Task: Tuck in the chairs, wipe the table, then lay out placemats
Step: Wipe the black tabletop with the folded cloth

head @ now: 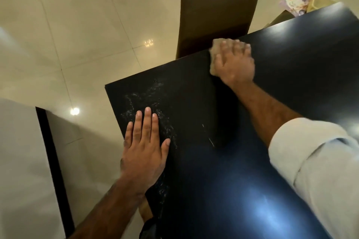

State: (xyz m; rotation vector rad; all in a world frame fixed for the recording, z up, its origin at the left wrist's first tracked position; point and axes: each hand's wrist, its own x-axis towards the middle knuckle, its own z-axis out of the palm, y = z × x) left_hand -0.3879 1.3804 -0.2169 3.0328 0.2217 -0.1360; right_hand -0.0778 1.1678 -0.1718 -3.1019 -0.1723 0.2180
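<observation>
A glossy black table (pixel 194 103) fills the lower right. My right hand (pixel 235 64) presses a beige cloth (pixel 214 48) flat on the tabletop near its far edge, fingers spread over it. My left hand (pixel 144 145) lies flat and open on the table's near left edge, over a patch of whitish streaks (pixel 155 103). A brown leather chair (pixel 215 9) stands pushed in against the far edge, just beyond the cloth. My right forearm reaches across the table, with a white sleeve rolled up.
Beige tiled floor (pixel 77 35) lies to the left and beyond the table. A white panel with a black edge (pixel 48 151) stands at the lower left. A colourful printed item (pixel 295 2) and a tan object (pixel 320 3) rest past the table's far right corner.
</observation>
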